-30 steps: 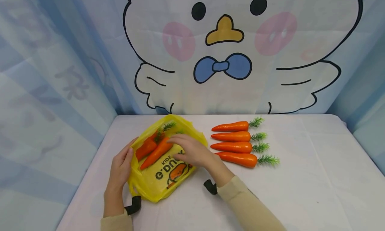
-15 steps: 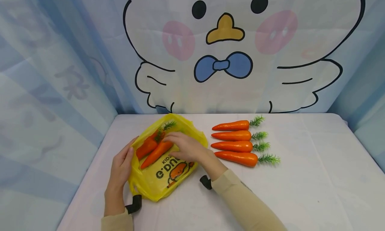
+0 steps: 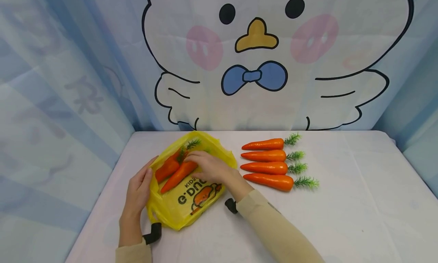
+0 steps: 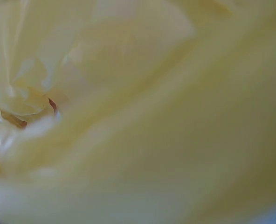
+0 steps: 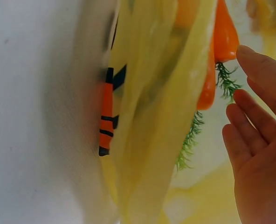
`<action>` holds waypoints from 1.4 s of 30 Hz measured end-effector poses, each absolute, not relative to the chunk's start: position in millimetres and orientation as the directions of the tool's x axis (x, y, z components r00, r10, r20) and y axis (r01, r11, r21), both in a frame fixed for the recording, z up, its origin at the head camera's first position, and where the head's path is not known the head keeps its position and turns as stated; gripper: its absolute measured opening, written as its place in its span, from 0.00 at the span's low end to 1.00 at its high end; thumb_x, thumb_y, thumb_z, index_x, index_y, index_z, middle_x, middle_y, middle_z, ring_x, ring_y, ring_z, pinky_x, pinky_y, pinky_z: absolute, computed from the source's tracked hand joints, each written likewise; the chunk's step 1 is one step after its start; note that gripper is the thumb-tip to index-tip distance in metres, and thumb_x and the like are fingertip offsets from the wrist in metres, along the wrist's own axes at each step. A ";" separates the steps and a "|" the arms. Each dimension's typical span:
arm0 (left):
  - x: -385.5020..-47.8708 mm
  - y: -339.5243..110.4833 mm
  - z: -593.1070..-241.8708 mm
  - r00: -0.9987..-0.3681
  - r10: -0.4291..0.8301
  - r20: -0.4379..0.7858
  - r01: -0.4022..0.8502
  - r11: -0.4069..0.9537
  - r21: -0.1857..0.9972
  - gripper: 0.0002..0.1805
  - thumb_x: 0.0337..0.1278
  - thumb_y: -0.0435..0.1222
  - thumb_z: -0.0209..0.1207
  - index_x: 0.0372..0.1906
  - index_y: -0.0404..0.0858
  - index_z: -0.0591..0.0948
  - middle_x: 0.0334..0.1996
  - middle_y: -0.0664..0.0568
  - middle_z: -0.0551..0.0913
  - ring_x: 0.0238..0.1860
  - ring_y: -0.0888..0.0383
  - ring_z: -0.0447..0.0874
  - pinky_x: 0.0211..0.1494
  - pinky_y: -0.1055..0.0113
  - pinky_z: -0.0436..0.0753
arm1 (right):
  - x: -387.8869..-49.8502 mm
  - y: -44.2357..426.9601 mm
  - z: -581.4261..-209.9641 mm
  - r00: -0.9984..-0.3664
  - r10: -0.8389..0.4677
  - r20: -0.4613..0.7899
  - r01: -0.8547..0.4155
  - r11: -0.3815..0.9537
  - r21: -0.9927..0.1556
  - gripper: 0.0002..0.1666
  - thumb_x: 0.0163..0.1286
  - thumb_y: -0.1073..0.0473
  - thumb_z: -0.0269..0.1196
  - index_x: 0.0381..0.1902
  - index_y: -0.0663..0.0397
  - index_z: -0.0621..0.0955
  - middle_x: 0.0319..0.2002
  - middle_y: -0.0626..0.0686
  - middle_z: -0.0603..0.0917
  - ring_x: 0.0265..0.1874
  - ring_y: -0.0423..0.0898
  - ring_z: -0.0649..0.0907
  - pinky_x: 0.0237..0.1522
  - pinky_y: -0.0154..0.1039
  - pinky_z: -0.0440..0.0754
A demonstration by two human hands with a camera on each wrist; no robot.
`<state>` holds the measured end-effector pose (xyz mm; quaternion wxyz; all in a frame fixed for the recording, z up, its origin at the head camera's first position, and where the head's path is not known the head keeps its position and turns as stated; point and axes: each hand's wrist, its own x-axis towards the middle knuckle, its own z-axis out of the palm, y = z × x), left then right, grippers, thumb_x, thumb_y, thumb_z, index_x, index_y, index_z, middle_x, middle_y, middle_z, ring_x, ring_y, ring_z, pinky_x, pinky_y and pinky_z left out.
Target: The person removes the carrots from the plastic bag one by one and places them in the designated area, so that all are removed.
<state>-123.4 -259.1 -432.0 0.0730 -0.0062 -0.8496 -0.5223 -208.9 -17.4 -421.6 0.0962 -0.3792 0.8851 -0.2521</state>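
Orange carrots (image 3: 178,177) with green tops lie in the left part of an open yellow bag (image 3: 167,213). My left hand (image 3: 137,190) grips the bag's left edge; in the left wrist view blurred yellow plastic (image 4: 175,140) fills the picture and hides the fingers. Over the bag's inside is my right hand (image 3: 213,168), its fingertips close to the upper end of the nearest carrot. From the right wrist, the right hand (image 5: 264,154) shows loosely bent, spread fingers with nothing held, beside a carrot (image 5: 225,35) and its green top (image 5: 227,81).
To the right of the bag, several carrots (image 3: 268,180) lie in a column, tips left and green tops right, on the white tabletop (image 3: 342,217). Behind the table hangs a curtain (image 3: 253,111) with a cartoon figure. Dark wrist-camera pieces (image 3: 153,233) stick out near both wrists.
My right hand has shifted a little left over the bag, towards the carrots' green tops. The left hand, the bag and the carrots look unmoved.
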 end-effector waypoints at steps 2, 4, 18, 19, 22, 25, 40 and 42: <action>-123.4 -258.5 -431.3 -0.990 -0.068 0.127 0.082 0.461 0.884 0.26 0.83 0.46 0.41 0.75 0.39 0.69 0.72 0.48 0.69 0.74 0.52 0.63 0.68 0.79 0.61 | -210.0 -18.1 -423.1 -0.696 -0.718 0.016 -0.620 0.590 -0.516 0.29 0.72 0.55 0.67 0.69 0.50 0.75 0.71 0.52 0.70 0.71 0.48 0.67 0.71 0.40 0.64; -123.2 -258.2 -431.0 -0.990 -0.071 0.124 0.077 0.463 0.883 0.26 0.82 0.46 0.41 0.75 0.39 0.69 0.72 0.49 0.70 0.74 0.52 0.63 0.68 0.79 0.61 | -211.1 -18.7 -424.0 -0.698 -0.716 0.014 -0.618 0.593 -0.517 0.29 0.72 0.55 0.66 0.69 0.50 0.76 0.72 0.52 0.70 0.71 0.48 0.67 0.71 0.40 0.64; -121.9 -258.6 -432.1 -0.982 -0.071 0.172 0.120 0.462 0.879 0.25 0.82 0.42 0.42 0.73 0.36 0.71 0.70 0.45 0.72 0.73 0.49 0.65 0.65 0.84 0.60 | -217.5 -24.0 -428.0 -0.711 -0.702 -0.033 -0.590 0.621 -0.516 0.29 0.73 0.54 0.66 0.69 0.48 0.75 0.72 0.50 0.69 0.72 0.45 0.66 0.72 0.38 0.63; -122.3 -258.7 -432.2 -0.982 -0.070 0.173 0.122 0.466 0.876 0.25 0.82 0.42 0.42 0.73 0.36 0.71 0.71 0.45 0.71 0.73 0.49 0.65 0.65 0.84 0.61 | -217.9 -24.4 -428.3 -0.712 -0.702 -0.036 -0.589 0.624 -0.514 0.29 0.73 0.54 0.66 0.69 0.48 0.75 0.72 0.50 0.69 0.72 0.45 0.66 0.72 0.38 0.63; -122.7 -259.1 -432.6 -0.982 -0.068 0.175 0.124 0.468 0.875 0.25 0.82 0.42 0.42 0.73 0.36 0.70 0.70 0.44 0.72 0.72 0.48 0.65 0.64 0.84 0.61 | -219.0 -25.7 -430.0 -0.714 -0.699 -0.037 -0.589 0.629 -0.508 0.29 0.73 0.53 0.66 0.69 0.48 0.76 0.72 0.50 0.69 0.72 0.45 0.66 0.71 0.37 0.63; -123.4 -259.7 -433.8 -0.983 -0.070 0.167 0.115 0.472 0.874 0.25 0.83 0.43 0.42 0.73 0.36 0.70 0.71 0.45 0.71 0.72 0.48 0.65 0.65 0.84 0.61 | -219.9 -26.9 -431.7 -0.714 -0.699 -0.039 -0.592 0.631 -0.501 0.29 0.73 0.53 0.66 0.69 0.47 0.76 0.72 0.49 0.68 0.72 0.45 0.66 0.71 0.37 0.62; -122.4 -258.8 -433.8 -0.983 -0.071 0.171 0.120 0.457 0.881 0.25 0.83 0.42 0.42 0.73 0.36 0.71 0.70 0.44 0.72 0.72 0.48 0.65 0.64 0.84 0.60 | -220.7 -26.2 -436.7 -0.691 -0.722 -0.025 -0.642 0.629 -0.439 0.26 0.70 0.52 0.68 0.65 0.47 0.80 0.67 0.50 0.72 0.67 0.47 0.69 0.71 0.38 0.64; -122.3 -258.6 -433.4 -0.983 -0.074 0.166 0.114 0.459 0.881 0.25 0.82 0.43 0.42 0.73 0.37 0.70 0.71 0.45 0.71 0.72 0.49 0.65 0.64 0.85 0.60 | -220.8 -26.0 -438.0 -0.688 -0.725 -0.029 -0.644 0.628 -0.438 0.26 0.70 0.52 0.69 0.64 0.47 0.80 0.67 0.50 0.73 0.66 0.47 0.70 0.70 0.38 0.65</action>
